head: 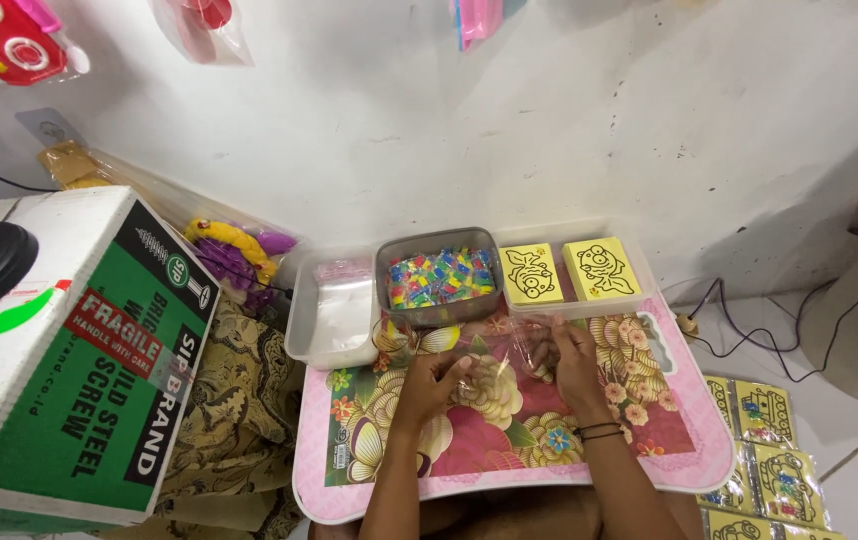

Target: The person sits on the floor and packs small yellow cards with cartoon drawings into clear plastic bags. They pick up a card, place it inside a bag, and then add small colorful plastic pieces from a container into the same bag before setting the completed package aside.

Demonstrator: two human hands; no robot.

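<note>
Nearest us we record two forearms, cut off at the bottom edge, reaching onto a pink surface [694, 455] printed with large flowers. Our left hand [436, 383] is curled shut, its fingertips pinching one edge of a clear plastic bag [497, 352]; our right hand [571, 362], with dark bands at the wrist, is likewise closed on the other edge. The bag is thin, glossy and nearly see-through, held between both hands just above the middle of the surface; its outline is hard to trace against the floral print, and we cannot tell whether anything lies inside it. At the far edge of the surface we count three containers in a row: one clear tub [301, 335] holding what look like more clear bags, one grey tub [383, 265] filled with small multicoloured packets too small to count, and one clear tray [639, 265] holding two stacks of yellow cards [567, 271] with black animal outlines. On the floor at right lie more yellow cards in sleeves [764, 450], at least four in view, partly cut off. At left stands one green and white cardboard box [99, 400], with patterned cloth [239, 420] beside it. Behind everything is a white wall [549, 130], with hanging packets cropped by the top edge.
</note>
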